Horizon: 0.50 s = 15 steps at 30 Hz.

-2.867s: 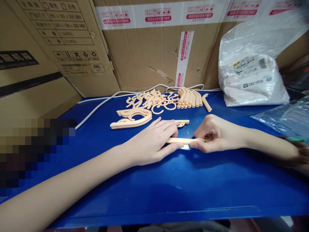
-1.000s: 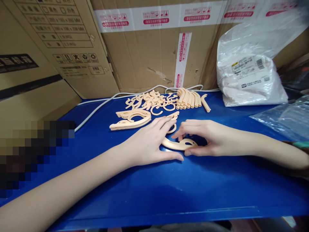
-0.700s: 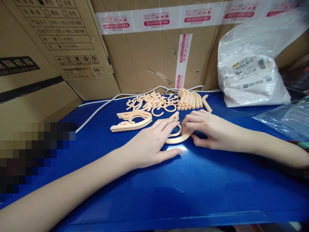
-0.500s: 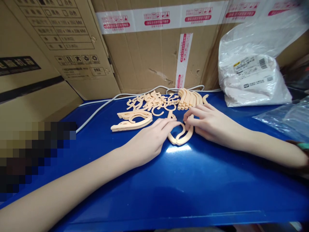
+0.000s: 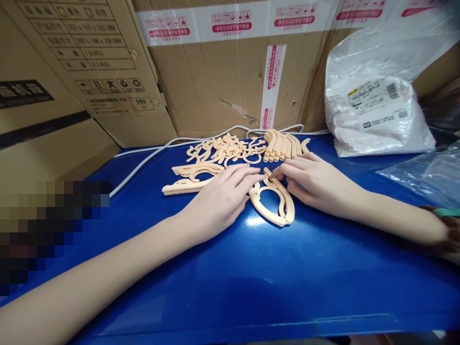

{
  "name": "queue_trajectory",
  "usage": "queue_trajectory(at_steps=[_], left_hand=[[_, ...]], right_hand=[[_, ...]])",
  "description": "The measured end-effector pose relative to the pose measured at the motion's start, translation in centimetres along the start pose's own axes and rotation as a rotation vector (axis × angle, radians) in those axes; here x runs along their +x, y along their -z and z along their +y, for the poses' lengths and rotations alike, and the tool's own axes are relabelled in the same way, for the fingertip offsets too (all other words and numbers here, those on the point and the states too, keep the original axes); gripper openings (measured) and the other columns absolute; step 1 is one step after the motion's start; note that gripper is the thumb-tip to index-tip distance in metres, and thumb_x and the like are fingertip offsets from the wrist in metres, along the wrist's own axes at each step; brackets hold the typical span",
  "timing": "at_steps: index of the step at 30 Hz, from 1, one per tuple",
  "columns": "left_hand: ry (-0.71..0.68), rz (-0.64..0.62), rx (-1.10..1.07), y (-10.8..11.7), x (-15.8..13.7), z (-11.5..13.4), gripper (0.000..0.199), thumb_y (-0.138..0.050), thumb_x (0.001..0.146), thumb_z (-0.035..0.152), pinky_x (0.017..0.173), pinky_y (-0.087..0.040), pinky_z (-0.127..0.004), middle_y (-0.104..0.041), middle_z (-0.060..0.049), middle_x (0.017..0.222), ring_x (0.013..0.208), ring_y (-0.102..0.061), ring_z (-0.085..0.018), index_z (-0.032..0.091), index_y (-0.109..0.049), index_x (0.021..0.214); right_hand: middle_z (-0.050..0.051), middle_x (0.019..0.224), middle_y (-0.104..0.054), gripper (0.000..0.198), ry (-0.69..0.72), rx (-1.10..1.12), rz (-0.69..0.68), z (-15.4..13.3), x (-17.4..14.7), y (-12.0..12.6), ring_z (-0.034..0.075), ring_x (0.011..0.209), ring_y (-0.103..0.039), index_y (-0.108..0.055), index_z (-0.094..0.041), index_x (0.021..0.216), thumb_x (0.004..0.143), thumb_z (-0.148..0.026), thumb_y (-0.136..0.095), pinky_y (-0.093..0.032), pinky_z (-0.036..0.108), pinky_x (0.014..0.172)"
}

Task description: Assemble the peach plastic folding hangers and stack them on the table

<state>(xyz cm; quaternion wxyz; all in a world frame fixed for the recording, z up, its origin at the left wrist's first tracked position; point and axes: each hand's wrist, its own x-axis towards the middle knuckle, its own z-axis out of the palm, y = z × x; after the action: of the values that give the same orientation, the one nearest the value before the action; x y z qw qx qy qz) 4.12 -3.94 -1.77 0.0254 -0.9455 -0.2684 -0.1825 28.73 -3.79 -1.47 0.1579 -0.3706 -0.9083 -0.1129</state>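
Note:
A peach plastic hanger piece [image 5: 276,205] lies flat on the blue table top [image 5: 251,278], its looped end pointing toward me. My right hand [image 5: 311,183] grips its far end with the fingertips. My left hand [image 5: 217,203] lies flat with fingers spread, and its fingertips touch the same far end from the left. Behind my left hand sits a small stack of similar curved hanger pieces [image 5: 190,176].
A pile of peach hooks [image 5: 226,148] and a row of curved peach parts [image 5: 282,143] lie at the back. A white cable [image 5: 151,155] runs along cardboard boxes [image 5: 215,81]. A white plastic bag [image 5: 373,115] and a clear bag [image 5: 424,175] sit right.
The hanger piece was held as a straight bar between both hands, then turned and laid flat. It has swung round, so its loop points toward me, and both hands shifted toward the back.

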Motion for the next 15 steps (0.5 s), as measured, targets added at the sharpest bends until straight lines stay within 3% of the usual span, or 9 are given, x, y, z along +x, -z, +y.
queue_trajectory(at_steps=[5, 11, 15], left_hand=[[0.030, 0.005, -0.032, 0.2, 0.0, 0.0, 0.043, -0.050, 0.096, 0.034, 0.113, -0.035, -0.048, -0.048, -0.014, 0.142, 0.136, -0.039, -0.026, 0.016, -0.043, 0.135], [0.093, -0.099, -0.170, 0.2, -0.3, 0.3, 0.077, -0.058, 0.085, 0.060, 0.107, -0.041, -0.047, -0.047, -0.018, 0.143, 0.131, -0.047, -0.030, 0.014, -0.034, 0.142], [0.084, -0.110, -0.174, 0.4, -0.3, 0.5, 0.081, -0.060, 0.084, 0.060, 0.098, -0.047, -0.044, -0.056, -0.017, 0.133, 0.119, -0.056, -0.030, 0.012, -0.034, 0.143]], right_hand=[[0.010, 0.099, -0.069, 0.028, 0.021, 0.127, -0.013, -0.5, 0.2, 0.6, 0.023, 0.089, -0.062, -0.061, -0.016, 0.104, 0.099, -0.031, -0.038, -0.040, 0.040, 0.087], [0.012, 0.124, -0.063, 0.033, 0.144, 0.354, -0.139, -1.3, 0.0, 0.4, 0.022, 0.113, -0.056, -0.053, -0.016, 0.126, 0.098, -0.031, -0.041, -0.042, 0.038, 0.094], [0.011, 0.115, -0.065, 0.032, 0.013, 0.324, -0.046, -1.5, -0.1, 0.4, 0.023, 0.105, -0.060, -0.056, -0.018, 0.118, 0.098, -0.038, -0.042, -0.044, 0.037, 0.088]])
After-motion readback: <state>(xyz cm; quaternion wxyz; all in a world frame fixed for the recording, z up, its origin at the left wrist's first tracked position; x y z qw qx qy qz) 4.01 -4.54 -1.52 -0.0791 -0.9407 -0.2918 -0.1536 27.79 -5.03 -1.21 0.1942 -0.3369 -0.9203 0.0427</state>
